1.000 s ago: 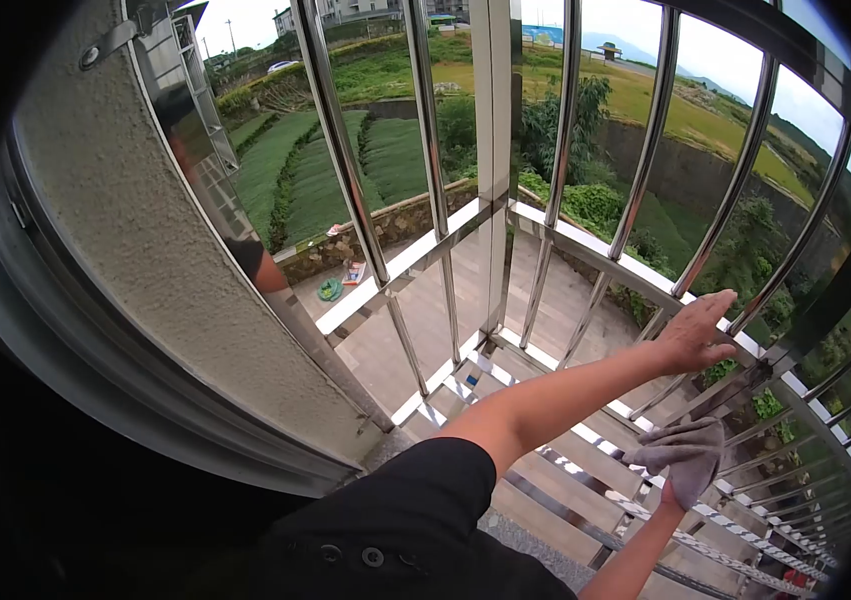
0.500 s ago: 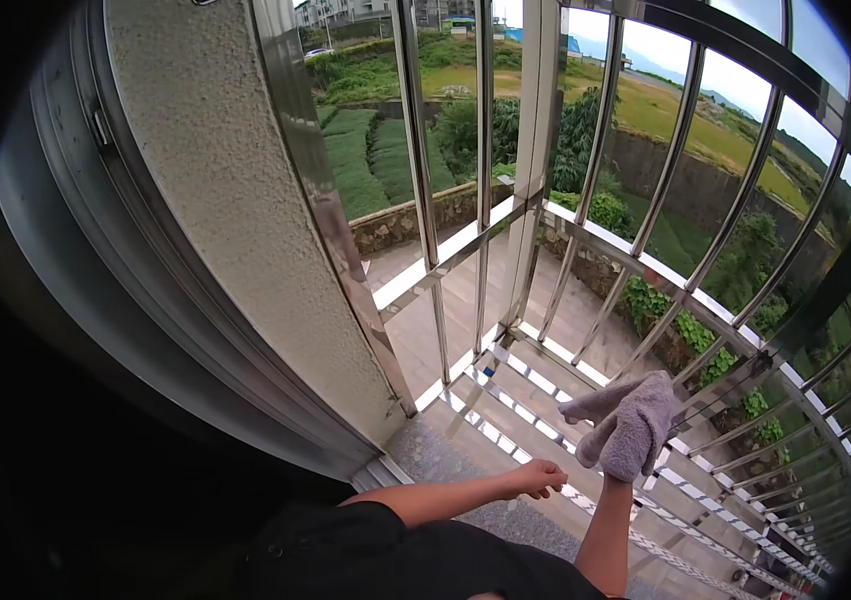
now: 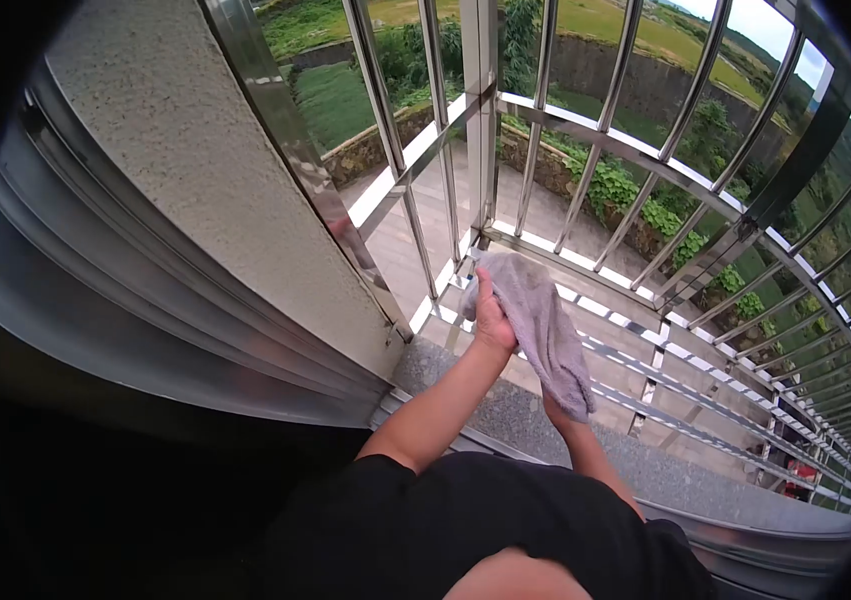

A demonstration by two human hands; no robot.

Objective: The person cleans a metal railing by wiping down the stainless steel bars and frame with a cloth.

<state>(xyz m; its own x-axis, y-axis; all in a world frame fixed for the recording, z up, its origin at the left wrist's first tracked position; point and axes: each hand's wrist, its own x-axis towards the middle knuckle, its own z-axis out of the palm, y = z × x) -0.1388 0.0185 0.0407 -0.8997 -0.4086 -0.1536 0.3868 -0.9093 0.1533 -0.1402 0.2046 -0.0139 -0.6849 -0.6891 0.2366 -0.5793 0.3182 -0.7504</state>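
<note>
A greyish-purple cloth (image 3: 535, 315) hangs between both hands, above the stone sill and the metal bars of the cage floor. My left hand (image 3: 494, 315) grips the cloth's left edge, its thumb pointing up along the fabric. The cloth drapes over my right hand (image 3: 557, 410), hiding its fingers; only a bit near the wrist shows at the cloth's lower end.
Shiny metal bars (image 3: 600, 150) enclose the space ahead and to the right. A rough wall (image 3: 185, 150) and a metal window frame (image 3: 145, 310) stand at left. The grey stone sill (image 3: 535, 420) runs below the hands. Paving and plants lie beyond.
My left hand has come down from the railing and now grips the cloth. My right hand and the cloth have moved left, and the cloth has opened out. The view has tilted downward.
</note>
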